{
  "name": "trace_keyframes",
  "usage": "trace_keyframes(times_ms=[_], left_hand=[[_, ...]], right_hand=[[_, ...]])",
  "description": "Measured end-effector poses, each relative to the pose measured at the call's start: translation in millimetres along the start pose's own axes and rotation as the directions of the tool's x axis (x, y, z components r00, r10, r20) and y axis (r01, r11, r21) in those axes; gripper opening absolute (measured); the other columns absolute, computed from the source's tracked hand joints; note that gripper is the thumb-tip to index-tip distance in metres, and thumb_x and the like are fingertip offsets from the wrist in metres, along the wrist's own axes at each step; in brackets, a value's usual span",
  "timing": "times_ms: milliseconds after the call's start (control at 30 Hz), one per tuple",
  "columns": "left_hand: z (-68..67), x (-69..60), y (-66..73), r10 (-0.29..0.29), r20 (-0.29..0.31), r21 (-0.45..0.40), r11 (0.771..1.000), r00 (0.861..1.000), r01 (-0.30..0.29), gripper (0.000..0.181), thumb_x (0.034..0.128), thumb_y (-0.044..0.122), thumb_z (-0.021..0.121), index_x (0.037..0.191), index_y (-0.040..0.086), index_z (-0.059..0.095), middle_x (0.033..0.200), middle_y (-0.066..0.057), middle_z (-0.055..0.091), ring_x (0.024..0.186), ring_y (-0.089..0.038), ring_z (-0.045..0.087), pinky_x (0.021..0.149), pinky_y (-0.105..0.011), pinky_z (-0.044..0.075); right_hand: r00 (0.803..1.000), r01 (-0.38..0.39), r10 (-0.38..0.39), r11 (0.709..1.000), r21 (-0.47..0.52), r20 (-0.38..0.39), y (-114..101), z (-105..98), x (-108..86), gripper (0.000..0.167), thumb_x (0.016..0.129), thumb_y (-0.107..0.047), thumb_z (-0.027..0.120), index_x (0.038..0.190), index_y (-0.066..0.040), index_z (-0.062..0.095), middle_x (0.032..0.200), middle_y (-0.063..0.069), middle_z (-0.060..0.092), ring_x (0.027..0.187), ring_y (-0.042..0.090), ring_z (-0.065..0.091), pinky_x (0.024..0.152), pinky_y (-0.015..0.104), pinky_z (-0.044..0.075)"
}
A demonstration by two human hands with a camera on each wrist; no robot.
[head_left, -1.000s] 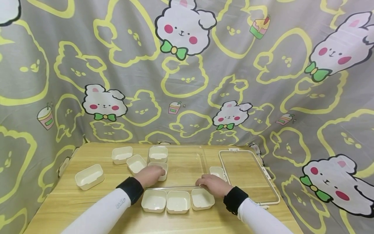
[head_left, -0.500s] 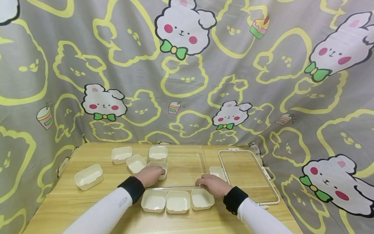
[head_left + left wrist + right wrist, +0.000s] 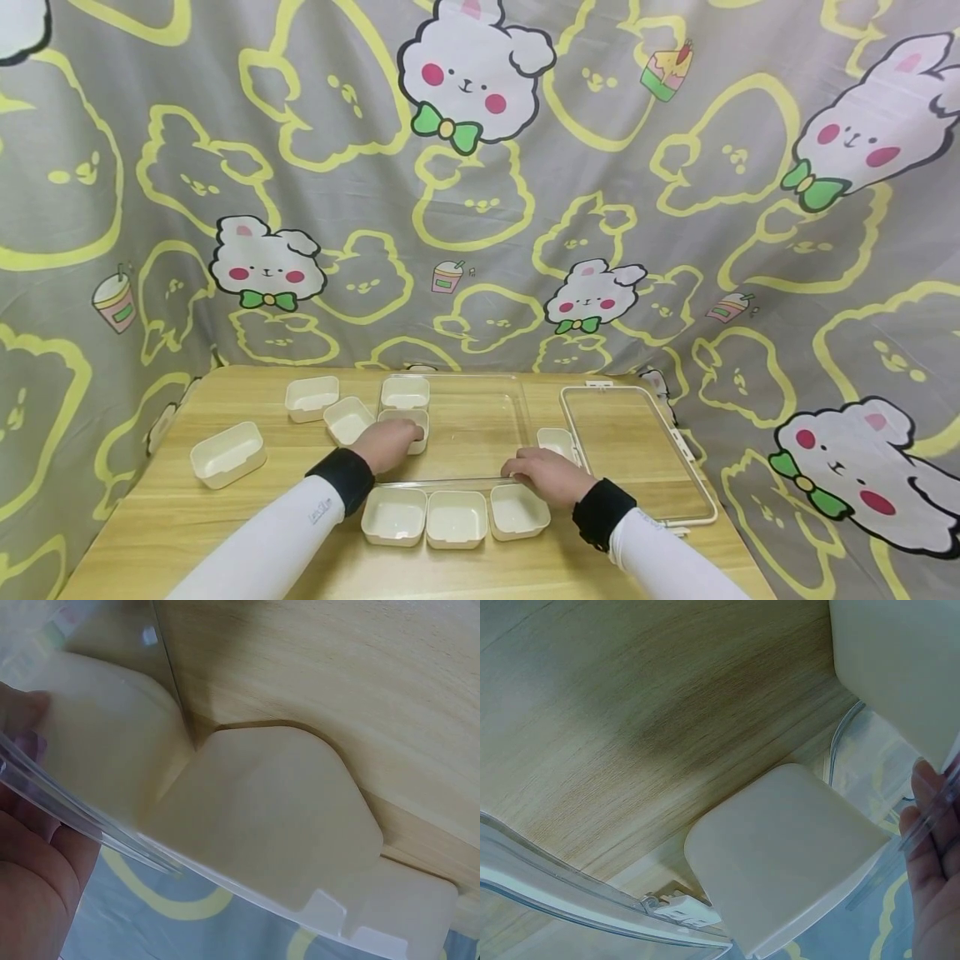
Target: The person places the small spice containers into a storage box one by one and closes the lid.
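A clear rectangular container (image 3: 480, 433) lies on the wooden table in the head view. One small cream box (image 3: 408, 392) stands in its far left corner. Just in front of that box is another cream box (image 3: 403, 415), also inside the container, and my left hand (image 3: 384, 446) grips it by the rim. The left wrist view shows my left fingers (image 3: 26, 709) against this box, partly seen through the clear wall. My right hand (image 3: 553, 475) holds the container's near rim at its right end. Its fingers (image 3: 924, 825) lie against the clear edge in the right wrist view.
Three cream boxes (image 3: 456, 518) line up in front of the container. Three more, including one box (image 3: 228, 454) at the far left, stand on the left side. Another box (image 3: 555, 442) sits right of the container, beside a clear lid (image 3: 637, 454) with a white rim.
My left hand has shifted slightly away from me, and the box in it has slid toward the one in the far corner. My right hand has stayed in place.
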State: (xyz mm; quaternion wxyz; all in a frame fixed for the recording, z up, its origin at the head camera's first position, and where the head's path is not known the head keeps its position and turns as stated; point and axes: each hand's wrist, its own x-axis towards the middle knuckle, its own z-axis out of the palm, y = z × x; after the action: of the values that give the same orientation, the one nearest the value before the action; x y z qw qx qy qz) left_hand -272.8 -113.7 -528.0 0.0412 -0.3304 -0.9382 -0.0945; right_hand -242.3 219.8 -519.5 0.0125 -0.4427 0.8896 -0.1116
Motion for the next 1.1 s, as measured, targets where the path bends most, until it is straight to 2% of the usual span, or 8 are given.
trace_keyframes(times_ms=[300, 500, 800, 1100], left_hand=[[1.1, 1.5, -3.0, 0.0, -0.02, 0.018, 1.0, 1.0, 0.0, 0.023, 0.0777, -0.013, 0.062, 0.081, 0.01, 0.064, 0.076, -0.003, 0.063, 0.071, -0.023, 0.064, 0.064, -0.04, 0.053], [4.1, 4.0, -5.6, -0.021, -0.011, 0.013, 1.0, 1.0, 0.021, 0.023, 0.0785, -0.013, 0.063, 0.082, 0.01, 0.065, 0.077, -0.003, 0.063, 0.072, -0.022, 0.064, 0.065, -0.04, 0.053], [4.1, 3.6, -6.0, -0.007, -0.016, 0.008, 1.0, 1.0, 0.007, 0.023, 0.0778, -0.013, 0.063, 0.082, 0.01, 0.064, 0.076, -0.002, 0.061, 0.071, -0.023, 0.063, 0.064, -0.04, 0.053], [1.6, 2.8, -2.9, -0.032, -0.017, -0.035, 0.999, 0.999, 0.031, 0.023, 0.0771, -0.014, 0.062, 0.082, 0.009, 0.064, 0.076, -0.004, 0.062, 0.073, -0.023, 0.064, 0.067, -0.041, 0.053]], right_hand=[[1.0, 0.003, -0.003, 1.0, -0.004, 0.004, -1.2, -1.5, 0.4, 0.017, 0.097, -0.008, 0.063, 0.11, -0.018, 0.071, 0.093, -0.009, 0.061, 0.088, 0.007, 0.06, 0.08, 0.025, 0.051], [1.0, -0.003, 0.003, 1.0, 0.004, 0.011, -1.1, -1.7, 0.5, 0.018, 0.098, -0.009, 0.063, 0.11, -0.019, 0.071, 0.094, -0.009, 0.061, 0.088, 0.007, 0.06, 0.079, 0.025, 0.051], [1.0, 0.004, -0.004, 1.0, 0.007, 0.006, -0.7, -0.8, 0.6, 0.017, 0.097, -0.008, 0.063, 0.109, -0.018, 0.071, 0.093, -0.007, 0.063, 0.087, 0.007, 0.06, 0.079, 0.024, 0.051], [1.0, -0.001, 0.001, 1.0, -0.009, 0.001, -2.0, -1.3, 0.5, 0.017, 0.097, -0.008, 0.064, 0.109, -0.018, 0.071, 0.093, -0.007, 0.062, 0.087, 0.007, 0.06, 0.079, 0.024, 0.051]])
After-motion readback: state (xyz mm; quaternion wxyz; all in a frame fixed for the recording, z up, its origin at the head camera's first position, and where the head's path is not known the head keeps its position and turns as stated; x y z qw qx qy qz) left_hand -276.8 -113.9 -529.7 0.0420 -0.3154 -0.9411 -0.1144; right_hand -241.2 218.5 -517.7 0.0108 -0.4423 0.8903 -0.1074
